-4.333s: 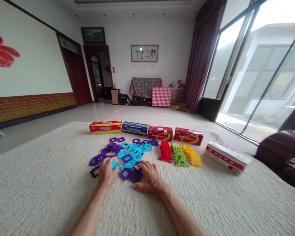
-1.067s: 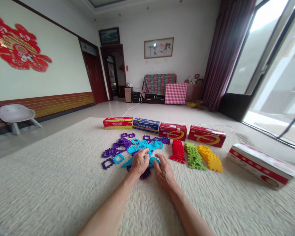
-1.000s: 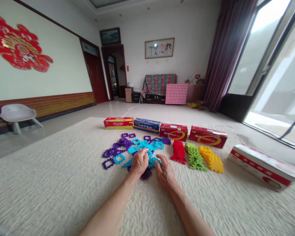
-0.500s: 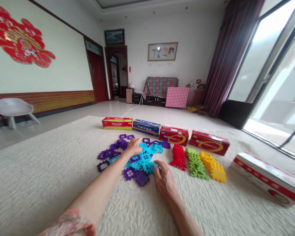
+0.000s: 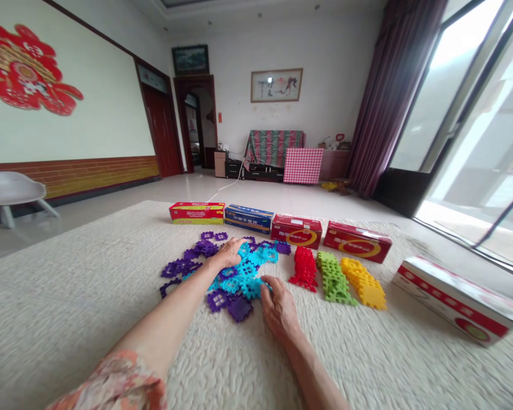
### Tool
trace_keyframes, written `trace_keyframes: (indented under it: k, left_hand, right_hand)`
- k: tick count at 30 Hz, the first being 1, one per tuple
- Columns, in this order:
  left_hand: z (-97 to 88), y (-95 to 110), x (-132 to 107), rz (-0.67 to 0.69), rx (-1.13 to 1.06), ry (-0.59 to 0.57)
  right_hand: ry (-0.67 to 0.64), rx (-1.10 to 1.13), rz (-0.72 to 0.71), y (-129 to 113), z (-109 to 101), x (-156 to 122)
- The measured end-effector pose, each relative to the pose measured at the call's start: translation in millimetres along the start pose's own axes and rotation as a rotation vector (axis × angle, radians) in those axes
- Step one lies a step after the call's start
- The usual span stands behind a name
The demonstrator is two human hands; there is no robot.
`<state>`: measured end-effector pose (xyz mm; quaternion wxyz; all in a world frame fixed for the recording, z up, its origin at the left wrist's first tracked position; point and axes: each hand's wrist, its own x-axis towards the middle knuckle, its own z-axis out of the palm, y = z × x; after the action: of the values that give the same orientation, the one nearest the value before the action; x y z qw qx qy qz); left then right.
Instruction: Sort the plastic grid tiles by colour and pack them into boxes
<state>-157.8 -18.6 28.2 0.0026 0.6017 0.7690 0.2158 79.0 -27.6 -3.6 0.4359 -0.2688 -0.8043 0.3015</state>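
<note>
Ref. pt.: red stack (image 5: 303, 269). Mixed pile of cyan pcs (image 5: 247, 272) & purple pcs (image 5: 240, 308) sits left of it; green stack (image 5: 336, 279) just right, yellow stack (image 5: 365, 285) farther right. L hand (image 5: 229, 253), left of ref. pt., reaches over rear of pile w/ fingers extended; contact or grip can't be told. R hand (image 5: 279, 303), front-left of ref. pt., is half-curled at a cyan pc.; pinch can't be confirmed. Caution: notched rims may interlock, so lifting one cyan pc. could drag purple ones along. L forearm spans pile's left side; low sweep could scatter pcs., & it hides some from view. Wide R-hand swing toward ref. pt. could topple its layers, since cover underneath looks soft & uneven. Mat'ls: pcs. appear rigid plastic, flat, approx. square, toothed edges; some solid, some open frames or w/ window-type cross bars. Quilted cover (image 5: 222, 364) under ref. pt.: off-white, wavy ridges. Red box (image 5: 297, 232) directly behind ref. pt.: glossy, oblong, prob. cardboard.
</note>
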Motion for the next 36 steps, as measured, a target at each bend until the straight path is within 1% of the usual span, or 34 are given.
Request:
trace_keyframes:
  k: [4,8,10,12,13,16,19,20,22,25,27,29,32,36]
  left_hand:
    - [0.9,0,-10,0.021,-0.019,0.086]
    - [-3.9,2,-17,0.004,-0.026,0.165]
    - [-7.2,8,-19,-0.016,-0.045,0.231]
    - [-9.0,17,-20,-0.02,-0.071,0.28]
    - [-9.0,23,-21,-0.011,-0.083,0.284]
    - [-5.7,44,-23,0.062,-0.114,0.228]
    - [-2.0,62,-25,0.18,-0.169,0.19]
    - [-2.1,66,-26,0.219,-0.179,0.184]
    - [-5.6,69,-27,0.249,-0.175,0.189]
    - [-16.8,64,-32,0.204,-0.098,0.205]
    - [-24.3,55,-38,0.108,0.009,0.185]
    - [-28.7,44,-47,-0.021,0.124,0.143]
    - [-28.4,31,-62,-0.135,0.197,0.114]
    - [-23.4,20,-71,-0.199,0.216,0.093]
  right_hand:
    - [-0.003,-0.007,-0.002,1,1,0]
    - [-0.012,-0.001,0.002,1,1,0]
    - [0.01,0.02,0.014,2,1,1]
    - [0.072,0.059,0.039,4,1,2]
    - [0.11,0.077,0.056,5,2,2]
    - [0.181,0.108,0.093,9,3,3]
    - [0.164,0.119,0.091,12,4,3]
    - [0.153,0.119,0.088,13,4,3]
    - [0.137,0.107,0.085,13,4,3]
    - [0.116,0.079,0.058,12,3,3]
    - [0.092,0.063,0.017,9,1,3]
    - [0.041,0.042,-0.029,5,0,2]
    - [-0.06,-0.005,-0.073,-1,0,0]
    - [-0.134,-0.071,-0.12,-2,1,-2]
